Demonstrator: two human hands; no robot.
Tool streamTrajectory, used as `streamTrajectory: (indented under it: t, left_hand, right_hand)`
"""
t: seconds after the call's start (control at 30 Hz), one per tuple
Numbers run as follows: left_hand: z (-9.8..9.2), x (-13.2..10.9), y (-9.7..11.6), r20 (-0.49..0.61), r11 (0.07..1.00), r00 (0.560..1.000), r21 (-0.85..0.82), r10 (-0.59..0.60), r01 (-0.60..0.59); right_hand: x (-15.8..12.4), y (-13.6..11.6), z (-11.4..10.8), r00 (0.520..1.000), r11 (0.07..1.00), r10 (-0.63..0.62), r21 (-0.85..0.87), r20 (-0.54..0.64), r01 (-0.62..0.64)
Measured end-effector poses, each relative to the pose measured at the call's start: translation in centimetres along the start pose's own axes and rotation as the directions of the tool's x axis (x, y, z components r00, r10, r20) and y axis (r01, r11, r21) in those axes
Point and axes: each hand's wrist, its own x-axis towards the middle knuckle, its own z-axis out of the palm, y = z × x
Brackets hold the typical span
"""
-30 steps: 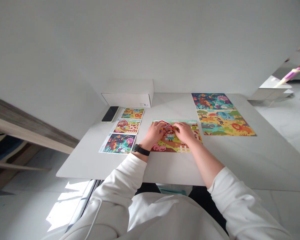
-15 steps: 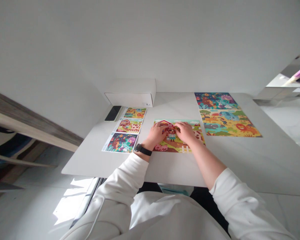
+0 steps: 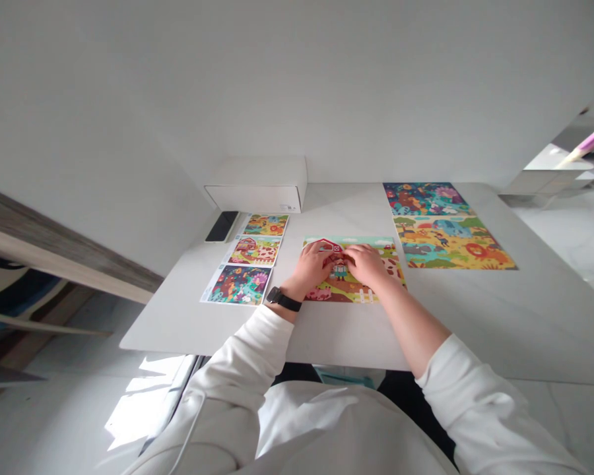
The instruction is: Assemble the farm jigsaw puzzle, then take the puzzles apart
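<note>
A colourful farm puzzle (image 3: 344, 290) with a red barn, a pig, a cow and a white fence lies flat at the middle of the table. My left hand (image 3: 314, 265) rests on its upper left part, fingers curled inward over the barn. From the other side my right hand (image 3: 365, 265) bends its fingers down onto the same spot, fingertips close to those of the left. Between them a dark red patch of the barn shows. Whether a loose piece is pinched there is hidden by the fingers. A black watch (image 3: 283, 299) is on my left wrist.
Left of the puzzle lies a sheet (image 3: 226, 268) with three small pictures, and a phone (image 3: 222, 226) beside it. A white box (image 3: 255, 196) stands behind. At right lie a dark forest puzzle (image 3: 426, 199) and a yellow savanna puzzle (image 3: 450, 243). A wall borders the table (image 3: 346, 333).
My fingertips have come slightly closer together and lower over the barn, covering more of the dark red patch between them. The puzzles, sheet, phone and box stay in place.
</note>
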Motion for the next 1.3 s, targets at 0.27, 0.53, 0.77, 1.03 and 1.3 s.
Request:
streamTrajectory:
  t: [0.27,0.53,0.77,1.03,1.3]
  left_hand:
    - [0.2,0.1,0.3,0.115,0.993,0.987,-0.059,0.110,-0.104]
    - [-0.8,-0.9,1.2,0.253,0.986,0.961,0.093,0.114,-0.141]
    - [-1.1,-1.0,1.1,0.384,0.979,0.921,0.155,0.064,-0.133]
    - [-0.9,-0.8,0.9,0.333,0.975,0.940,0.174,0.077,-0.141]
    - [-1.0,-1.3,1.2,0.139,0.962,0.990,0.266,0.019,-0.056]
  right_hand:
    - [-0.7,-0.2,-0.2,0.999,0.999,-0.031,-0.015,0.022,0.031]
    - [-1.7,-1.2,-1.2,0.982,0.988,0.111,-0.124,0.152,-0.093]
    - [-1.6,-1.8,-1.5,0.963,0.984,0.123,-0.156,0.238,-0.087]
    - [-1.8,-0.7,-1.3,0.936,0.994,0.093,-0.090,0.340,-0.066]
    - [0.7,-0.2,-1.1,0.977,0.977,0.186,-0.123,0.104,-0.173]
